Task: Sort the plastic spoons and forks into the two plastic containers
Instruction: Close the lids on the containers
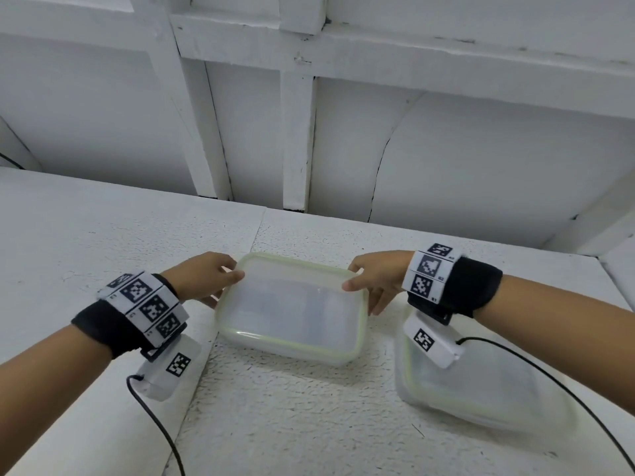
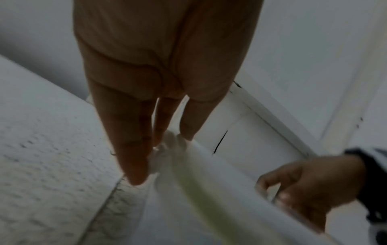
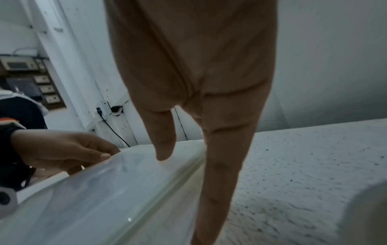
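Note:
A translucent plastic container with a pale green rim sits at the middle of the white table, its top closed by a lid. My left hand pinches its far left corner, thumb on the rim and fingers down the side. My right hand pinches the far right corner the same way. The wrist views show the left hand and the right hand at the rim of the container. A second, similar container lies below my right wrist. No spoons or forks are in view.
The table is white and rough, with a smoother raised strip along its left side. A white panelled wall stands right behind the table's far edge. Black cables hang from both wrist cameras.

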The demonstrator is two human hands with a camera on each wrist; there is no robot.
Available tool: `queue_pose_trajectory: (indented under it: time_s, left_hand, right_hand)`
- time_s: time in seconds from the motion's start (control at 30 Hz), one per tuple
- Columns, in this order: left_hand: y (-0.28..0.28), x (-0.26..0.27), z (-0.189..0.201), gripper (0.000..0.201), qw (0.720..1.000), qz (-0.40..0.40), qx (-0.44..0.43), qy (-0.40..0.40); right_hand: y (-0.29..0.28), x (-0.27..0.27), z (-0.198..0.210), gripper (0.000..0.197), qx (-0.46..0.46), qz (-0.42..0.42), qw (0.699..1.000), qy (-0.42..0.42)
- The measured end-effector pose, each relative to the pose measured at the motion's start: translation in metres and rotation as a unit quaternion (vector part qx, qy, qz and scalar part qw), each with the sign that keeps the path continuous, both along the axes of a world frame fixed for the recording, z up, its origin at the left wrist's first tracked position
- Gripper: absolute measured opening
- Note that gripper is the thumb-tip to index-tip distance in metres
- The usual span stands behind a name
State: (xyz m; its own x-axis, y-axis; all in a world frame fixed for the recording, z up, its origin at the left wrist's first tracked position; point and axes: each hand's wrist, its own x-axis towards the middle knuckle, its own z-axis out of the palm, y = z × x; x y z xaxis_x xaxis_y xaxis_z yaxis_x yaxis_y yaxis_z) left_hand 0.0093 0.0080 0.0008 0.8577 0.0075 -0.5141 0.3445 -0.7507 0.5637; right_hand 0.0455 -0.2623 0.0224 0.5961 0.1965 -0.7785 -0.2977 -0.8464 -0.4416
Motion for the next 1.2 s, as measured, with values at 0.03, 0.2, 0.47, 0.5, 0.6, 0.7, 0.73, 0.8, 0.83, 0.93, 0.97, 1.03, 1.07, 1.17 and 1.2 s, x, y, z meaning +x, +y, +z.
queue_pose_trajectory:
  time_s: [0.03,0.2,0.47,0.5,0.6,0.7,0.73,0.8,0.83,0.93,0.97,1.03,1.07,1.17,1.2]
  left_hand:
    - [0.000,0.002,0.000,0.028,1.000,0.014,-0.019,0.005]
    - [-0.001,0.024,0.001,0.023,0.997,0.053,-0.048,-0.016]
    - [-0.016,0.097,0.002,0.033,0.977,0.142,-0.149,-0.062]
    - [-0.016,0.105,0.001,0.034,0.975,0.148,-0.153,-0.066]
    - [-0.014,0.122,-0.004,0.034,0.969,0.177,-0.152,-0.078]
    - [-0.012,0.129,-0.011,0.034,0.969,0.188,-0.130,-0.096]
    - [-0.011,0.130,-0.012,0.034,0.968,0.189,-0.127,-0.102]
    - [-0.010,0.129,-0.014,0.034,0.965,0.192,-0.139,-0.108]
    - [-0.009,0.127,-0.013,0.033,0.965,0.191,-0.145,-0.107]
    - [-0.008,0.117,-0.005,0.036,0.976,0.158,-0.110,-0.105]
    - [-0.008,0.111,0.000,0.036,0.981,0.140,-0.073,-0.117]
    - [-0.014,0.097,0.010,0.035,0.981,0.106,-0.016,-0.165]
    - [-0.018,0.089,0.014,0.035,0.977,0.093,-0.011,-0.193]
    - [-0.041,0.061,0.027,0.032,0.965,0.063,-0.039,-0.251]
    - [-0.051,0.051,0.031,0.030,0.963,0.057,-0.058,-0.257]
  right_hand:
    - [0.001,0.002,-0.002,0.040,0.002,-0.018,1.000,0.001]
    - [-0.003,0.029,-0.004,0.028,0.022,-0.107,0.994,-0.027]
    - [-0.002,0.097,-0.008,0.012,0.038,-0.179,0.965,-0.187]
    - [-0.003,0.104,-0.012,0.011,0.035,-0.178,0.964,-0.197]
    - [-0.003,0.117,-0.019,0.022,0.046,-0.180,0.960,-0.211]
    - [-0.003,0.123,-0.025,0.016,0.057,-0.184,0.955,-0.224]
    - [-0.004,0.124,-0.027,0.012,0.056,-0.181,0.955,-0.227]
    - [-0.004,0.120,-0.024,0.014,0.050,-0.180,0.955,-0.232]
    - [-0.005,0.117,-0.019,0.019,0.049,-0.180,0.954,-0.234]
    - [-0.005,0.096,0.005,0.020,0.007,-0.155,0.962,-0.223]
    - [-0.008,0.089,0.012,0.020,-0.008,-0.139,0.966,-0.220]
    - [-0.021,0.069,0.027,0.031,-0.013,-0.106,0.969,-0.223]
    - [-0.030,0.057,0.033,0.034,-0.012,-0.091,0.970,-0.224]
    - [-0.061,0.017,0.045,0.033,-0.029,-0.023,0.972,-0.232]
    - [-0.073,0.003,0.047,0.034,-0.046,0.000,0.970,-0.240]
